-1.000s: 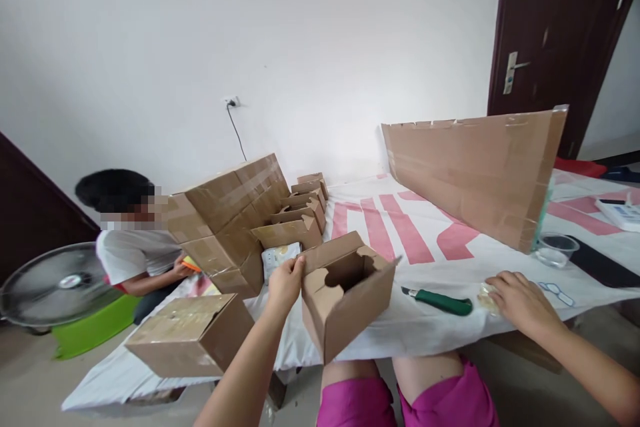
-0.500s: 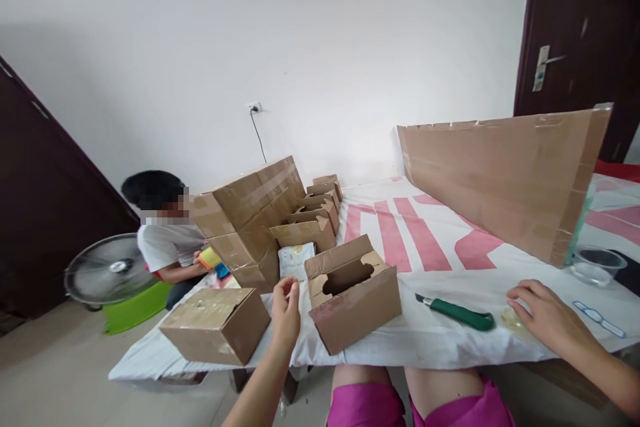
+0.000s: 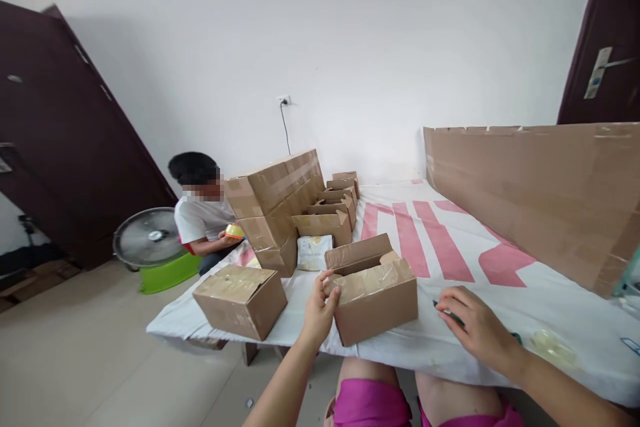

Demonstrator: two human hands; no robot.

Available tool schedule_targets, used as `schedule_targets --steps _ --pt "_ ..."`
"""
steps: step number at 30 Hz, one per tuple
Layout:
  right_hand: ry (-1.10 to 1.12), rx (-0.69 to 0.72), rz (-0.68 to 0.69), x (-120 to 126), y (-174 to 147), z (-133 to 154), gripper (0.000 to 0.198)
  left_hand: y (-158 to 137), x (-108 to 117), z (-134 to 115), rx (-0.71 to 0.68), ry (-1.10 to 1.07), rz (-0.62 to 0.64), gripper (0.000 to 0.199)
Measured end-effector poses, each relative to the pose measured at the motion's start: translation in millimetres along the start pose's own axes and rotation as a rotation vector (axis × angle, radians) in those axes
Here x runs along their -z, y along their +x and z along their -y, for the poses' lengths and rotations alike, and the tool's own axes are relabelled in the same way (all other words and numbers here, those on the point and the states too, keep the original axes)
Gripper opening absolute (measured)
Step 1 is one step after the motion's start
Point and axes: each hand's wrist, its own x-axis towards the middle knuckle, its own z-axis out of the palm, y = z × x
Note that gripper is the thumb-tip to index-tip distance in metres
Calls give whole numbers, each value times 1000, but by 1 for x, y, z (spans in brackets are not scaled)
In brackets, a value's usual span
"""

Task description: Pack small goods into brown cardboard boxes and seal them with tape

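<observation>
A small brown cardboard box [image 3: 376, 303] sits at the near edge of the white, pink-striped cloth [image 3: 450, 260], its top flaps folded in and one rear flap standing up. My left hand [image 3: 321, 305] grips its left end, thumb on top and fingers against the side. My right hand [image 3: 476, 327] lies curled over a green utility knife [image 3: 441, 307] on the cloth to the right of the box. Only the knife's tip and a bit of its handle show.
A closed box [image 3: 240, 299] sits to the left, with stacked big boxes [image 3: 275, 203], several small open boxes [image 3: 333, 210] and a white packet [image 3: 314, 252] behind. A long cardboard sheet [image 3: 540, 200] stands at right. A clear tape roll [image 3: 550, 347] lies near. A person [image 3: 200, 213] sits by a fan [image 3: 147, 238].
The box was set down upright with its top flaps folded in. My left hand let go, then took its left end again. My right hand moved left from the tape roll onto the knife.
</observation>
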Motion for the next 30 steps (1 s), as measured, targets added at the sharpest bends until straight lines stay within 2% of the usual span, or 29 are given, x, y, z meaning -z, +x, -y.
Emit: schedule_targets --steps 10,17,22,30 --pt "108 178 27 -23 51 39 19 -11 -2 -2 -34 -19 -59 32" --pt "62 348 47 -47 82 59 22 -8 1 3 -53 1 -33 33" --pt "38 300 68 -64 87 62 38 -8 1 5 -59 52 -26 37" --pt "33 261 87 -69 80 60 41 -11 -2 7 -67 76 -38 34"
